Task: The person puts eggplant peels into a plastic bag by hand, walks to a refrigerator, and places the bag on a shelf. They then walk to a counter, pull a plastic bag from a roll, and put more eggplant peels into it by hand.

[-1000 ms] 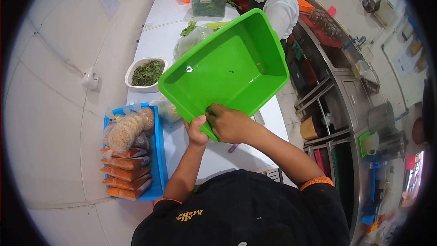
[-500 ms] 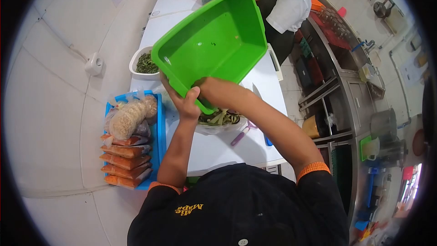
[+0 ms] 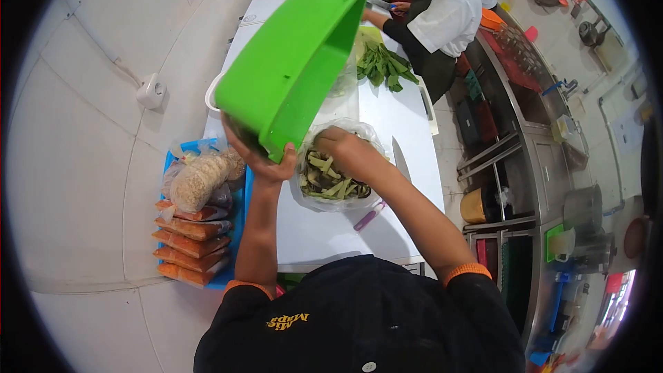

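Observation:
My left hand [image 3: 261, 160] grips one edge of a green plastic basin [image 3: 290, 55], which is tilted up on its side with its hollow facing right. Below and right of it, my right hand [image 3: 347, 150] is over a clear plastic bag [image 3: 324, 203] of cut green vegetable pieces [image 3: 330, 178]. Its fingers are curled at the far side of the bag's mouth; what they hold, if anything, is hidden. A peeler with a purple handle [image 3: 371, 215] lies close to the bag. Right of my hand lies a knife [image 3: 400, 159].
At left, a blue tray [image 3: 239, 235] holds stacked orange packets [image 3: 193, 249] and bagged pale rounds [image 3: 200, 183]. Leafy greens [image 3: 388, 68] lie farther up the white table [image 3: 304, 242]. A co-worker in a white-sleeved shirt [image 3: 445, 21] stands at its right side, another person beyond.
The basin has tipped over leftward, so its underside now shows. My right hand has left the basin and moved down to the bag of cut vegetables.

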Demonstrator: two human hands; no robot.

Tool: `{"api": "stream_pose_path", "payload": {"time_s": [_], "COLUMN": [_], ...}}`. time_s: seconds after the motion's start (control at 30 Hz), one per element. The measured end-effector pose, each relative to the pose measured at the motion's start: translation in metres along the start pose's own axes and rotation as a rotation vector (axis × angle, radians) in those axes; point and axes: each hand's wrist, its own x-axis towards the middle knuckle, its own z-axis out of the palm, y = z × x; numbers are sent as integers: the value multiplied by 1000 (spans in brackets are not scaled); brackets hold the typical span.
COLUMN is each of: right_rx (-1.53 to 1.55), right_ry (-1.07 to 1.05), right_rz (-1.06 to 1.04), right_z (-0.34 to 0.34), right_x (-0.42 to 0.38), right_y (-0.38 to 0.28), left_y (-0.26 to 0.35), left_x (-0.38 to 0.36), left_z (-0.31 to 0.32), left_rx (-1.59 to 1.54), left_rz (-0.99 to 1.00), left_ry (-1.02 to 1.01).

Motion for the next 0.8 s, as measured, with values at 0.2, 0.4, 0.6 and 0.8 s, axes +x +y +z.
{"api": "stream_pose_path", "payload": {"time_s": [0.2, 0.4, 0.6, 0.8], "right_rx": [100, 36, 939, 1072], "right_ry": [80, 72, 268, 87], "right_rz": [310, 524, 759, 769], "right_z": [19, -2, -26, -74], "right_x": [-46, -48, -52, -81], "right_y": [24, 22, 26, -24], "left_y": [-43, -24, 19, 64], "left_x": [-40, -25, -18, -84], "left_z": [-36, -68, -64, -5], "left_rx": [-169, -867, -1101, -834], "left_rz": [-224, -786, -954, -961], "left_ry": [167, 318, 386, -337]}}
